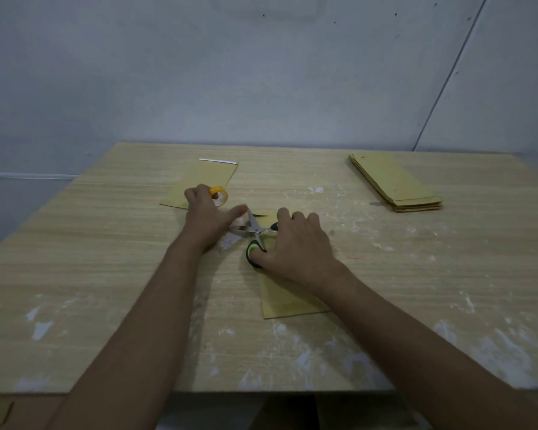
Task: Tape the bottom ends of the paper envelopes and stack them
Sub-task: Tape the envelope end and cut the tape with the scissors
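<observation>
Table (106, 259): pale wood-grain laminate, flat, scuffed with white flecks and smears, thickest along the near edge. Grey-blue wall (261, 72) behind, with small dark specks.

At 1 o'clock, well apart from the hands: stack of envelopes (395, 184), tan paper, long rectangles, edges slightly fanned. At 11 o'clock: single envelope (212, 178) lying flat, white strip along its far end; the left hand covers its near corner.

Centre: working envelope (288, 301), same tan paper, long axis running 12 to 6; the right hand and wrist hide its middle.

Left hand (204, 217): fingers curled round the tape roll (219, 195), yellow core, clear tape; index finger extended toward 3 o'clock. Tape strip itself too faint to make out.

Right hand (295, 243): fingers through the scissors (257, 234) handles, gripping them. Black and green loops, steel blades parted, tips pointing toward the left index finger.

No legible writing or labels.
</observation>
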The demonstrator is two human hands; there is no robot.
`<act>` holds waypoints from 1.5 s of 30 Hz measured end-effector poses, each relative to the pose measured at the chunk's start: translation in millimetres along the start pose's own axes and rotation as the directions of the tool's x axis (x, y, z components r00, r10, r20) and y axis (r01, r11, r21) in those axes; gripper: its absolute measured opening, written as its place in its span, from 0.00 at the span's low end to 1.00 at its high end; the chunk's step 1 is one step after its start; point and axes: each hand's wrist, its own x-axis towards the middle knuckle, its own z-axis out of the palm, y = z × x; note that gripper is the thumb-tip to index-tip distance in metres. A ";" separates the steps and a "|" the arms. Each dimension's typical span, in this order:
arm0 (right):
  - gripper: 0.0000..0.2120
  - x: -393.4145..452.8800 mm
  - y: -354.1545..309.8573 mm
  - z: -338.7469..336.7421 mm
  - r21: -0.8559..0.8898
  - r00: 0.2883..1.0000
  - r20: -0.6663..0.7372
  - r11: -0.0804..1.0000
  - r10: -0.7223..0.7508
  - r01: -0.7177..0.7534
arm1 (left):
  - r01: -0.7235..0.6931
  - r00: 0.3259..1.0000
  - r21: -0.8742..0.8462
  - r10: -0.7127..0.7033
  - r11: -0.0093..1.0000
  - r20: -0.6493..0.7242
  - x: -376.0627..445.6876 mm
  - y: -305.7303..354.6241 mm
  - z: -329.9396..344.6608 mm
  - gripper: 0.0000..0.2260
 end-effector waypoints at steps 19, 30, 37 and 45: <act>0.17 101.4 115.7 -7.8 0.183 0.881 -0.229 0.907 0.414 -0.379 | -0.179 0.979 -0.077 0.185 0.981 0.081 38.3 33.0 34.2 0.03; 0.18 109.7 123.0 -0.1 0.203 0.916 -0.259 0.944 0.307 -0.259 | -0.137 0.980 0.136 0.115 0.981 0.160 58.0 30.7 66.3 0.06; 0.10 103.7 104.6 5.0 0.217 0.917 -0.359 0.971 0.173 -0.098 | -0.102 0.987 0.088 0.090 0.991 0.135 54.5 33.5 66.5 0.11; 0.09 101.9 103.0 9.0 0.252 0.919 -0.376 0.968 0.118 -0.021 | -0.080 0.989 0.040 0.074 0.996 0.128 51.2 33.2 63.8 0.10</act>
